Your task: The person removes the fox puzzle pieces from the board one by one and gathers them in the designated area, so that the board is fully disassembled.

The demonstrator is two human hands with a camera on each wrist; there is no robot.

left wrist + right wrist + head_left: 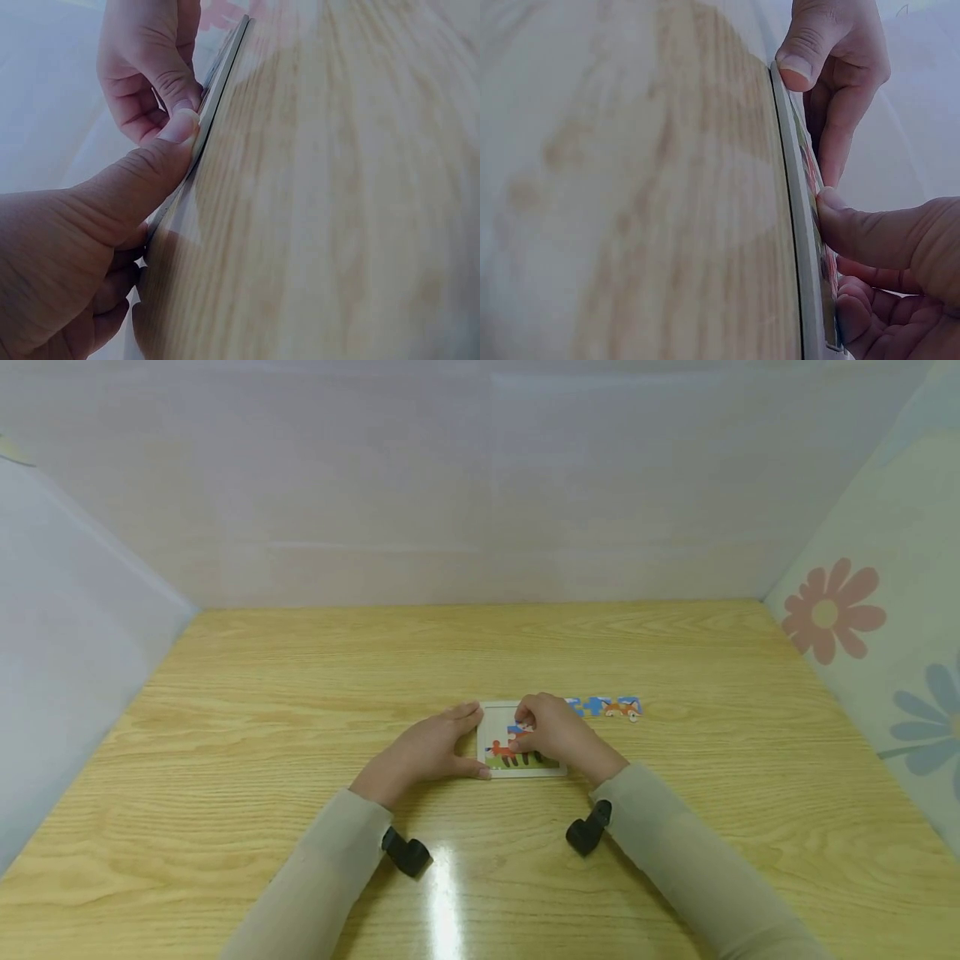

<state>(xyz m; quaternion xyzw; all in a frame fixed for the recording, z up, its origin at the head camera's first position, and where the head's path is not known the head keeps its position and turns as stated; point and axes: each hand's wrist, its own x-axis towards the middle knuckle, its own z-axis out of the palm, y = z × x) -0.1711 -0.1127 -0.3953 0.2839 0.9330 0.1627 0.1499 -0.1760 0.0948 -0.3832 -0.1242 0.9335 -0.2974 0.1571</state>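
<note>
Yellow-brown wood-grain table (300,677), pale wall (450,485) at 12 o'clock. Clock read from the puzzle tray. Pink-petalled flower print (825,613) on the side wall just past 2; blue-petalled one (918,729), cut by the picture edge, at 3. Loose jigsaw pieces, blue and white with an orange fox face (611,707), lie in a row just beside the tray, past 2; their near end runs behind the right hand (551,727), so no count. That hand also blocks the tray's upper right. Bright glare streak on the tabletop at 7.

White-rimmed, squarish puzzle tray (481,735) flat on the table, mid-view, between the hands. Picture part filled: red-orange animal body, dark legs, green grass along the 6 o'clock side, blue patch above. Bare white base at 10 to 11.

Left hand (427,748) at 9, grasping the tray: thumb at the 7 o'clock corner, fingertips at the 11. Right hand reaches over from 3, fingers bent; thumb and forefinger pinch a small blue-and-red jigsaw piece (517,731) above the filled part. Cannot tell if it is seated. Both forearms in pale beige sleeves (322,868), a black device (408,857) at each wrist.
</note>
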